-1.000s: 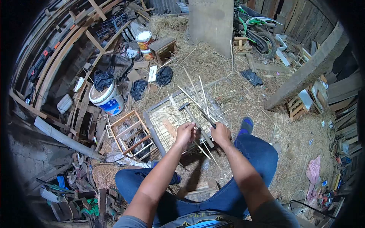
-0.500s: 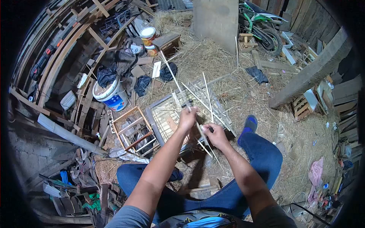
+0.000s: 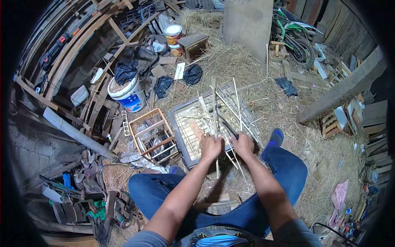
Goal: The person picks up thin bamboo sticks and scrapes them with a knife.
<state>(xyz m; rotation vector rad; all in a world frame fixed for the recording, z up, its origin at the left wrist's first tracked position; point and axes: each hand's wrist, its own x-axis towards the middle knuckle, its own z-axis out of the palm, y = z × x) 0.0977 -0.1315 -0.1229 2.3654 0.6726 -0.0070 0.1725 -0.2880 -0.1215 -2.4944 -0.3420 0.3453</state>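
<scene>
My left hand is closed round a long pale bamboo strip. The strip points away from me, and its near end comes out below the hand. In my right hand, also closed, is a knife with a dark blade slanting up and left, close to the strip. I cannot tell whether the blade touches it. Under both hands lies a low, dark-framed panel with a wire grid and pale slats. Several thin bamboo strips lie across its right side.
A small wooden frame stands left of the panel, with a white bucket behind it. Straw covers the floor. A thick post leans at the right, and a motorbike stands at the back.
The left hand has come nearer to me, and the strip now points straight away. The knife blade now shows clearly in the right hand. The whole view has shifted slightly.
</scene>
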